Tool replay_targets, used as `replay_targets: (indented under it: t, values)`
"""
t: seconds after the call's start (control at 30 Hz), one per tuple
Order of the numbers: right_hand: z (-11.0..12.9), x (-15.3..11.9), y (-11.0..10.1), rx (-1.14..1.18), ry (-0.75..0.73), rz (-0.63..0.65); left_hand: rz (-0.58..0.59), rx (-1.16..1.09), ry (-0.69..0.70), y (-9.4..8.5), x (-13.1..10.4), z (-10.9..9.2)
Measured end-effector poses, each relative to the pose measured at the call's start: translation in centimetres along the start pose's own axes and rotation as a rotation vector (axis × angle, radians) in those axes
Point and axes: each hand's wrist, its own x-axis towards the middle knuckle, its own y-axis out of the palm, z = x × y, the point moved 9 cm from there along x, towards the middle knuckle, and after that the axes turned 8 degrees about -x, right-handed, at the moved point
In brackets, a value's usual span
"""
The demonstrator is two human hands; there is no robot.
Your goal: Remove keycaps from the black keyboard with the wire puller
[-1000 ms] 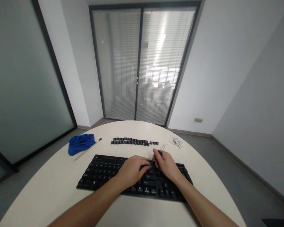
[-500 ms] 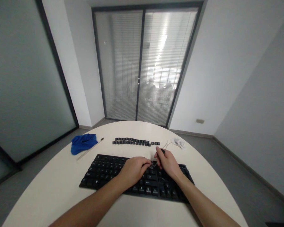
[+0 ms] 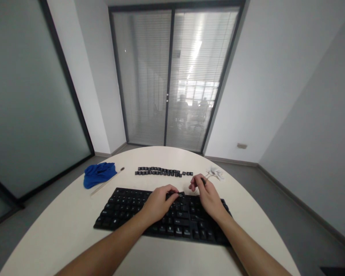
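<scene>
A black keyboard (image 3: 132, 209) lies across the table in front of me. My left hand (image 3: 158, 203) is over its upper middle, thumb and forefinger pinched at a small black keycap (image 3: 181, 194) near the back edge. Fingertips partly cover this keycap. To the right, my right hand (image 3: 208, 196) is raised at the keyboard's back edge, its fingers curled round a tool with a black handle (image 3: 203, 180) and thin wire, apparently a wire keycap puller. Much of the tool is hidden by the hand. Beyond the keyboard, several loose black keycaps (image 3: 158, 171) lie in two rows.
A blue cloth (image 3: 100, 175) lies at the table's left, with a thin-handled brush (image 3: 107, 181) beside it. Crumpled white material (image 3: 216, 172) rests at the back right. The round pale table (image 3: 60, 222) curves away towards a glass partition with blinds.
My right hand has lifted slightly back and right, away from my left fingertips, taking the wire tool with it. My left hand stays near the same spot, pinching a keycap now in view.
</scene>
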Motion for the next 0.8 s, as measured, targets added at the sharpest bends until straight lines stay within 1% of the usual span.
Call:
replay_targets:
  t: [0.17, 0.33, 0.43, 0.53, 0.6, 0.7, 0.8]
  values:
    - [1.9, -0.5, 1.0, -0.156, -0.095, 0.135, -0.016, -0.097, -0.008, -0.2, 0.1, 0.0]
    - [1.9, -1.1, 2.7, -0.255, -0.105, 0.304, -0.017, -0.168, -0.012, -0.3, 0.3, 0.3]
    - [2.3, -1.5, 3.1, -0.246, -0.148, 0.356, -0.018, -0.164, -0.008, -0.3, 0.3, 0.4]
    - [2.5, -1.5, 3.1, -0.211, -0.175, 0.365, -0.029, -0.145, -0.007, -0.4, 0.3, 0.6]
    - [2.2, -1.2, 2.8, -0.24, -0.169, 0.337, -0.043, -0.118, -0.013, -0.5, 0.2, 0.7]
    - [0.5, -0.4, 1.8, -0.39, -0.109, 0.248, -0.033, 0.009, -0.005, -0.3, -0.3, 0.3]
    - [-1.6, 0.5, 0.4, -0.537, -0.039, 0.167, 0.01, 0.178, 0.052, 0.2, -0.8, -0.6]
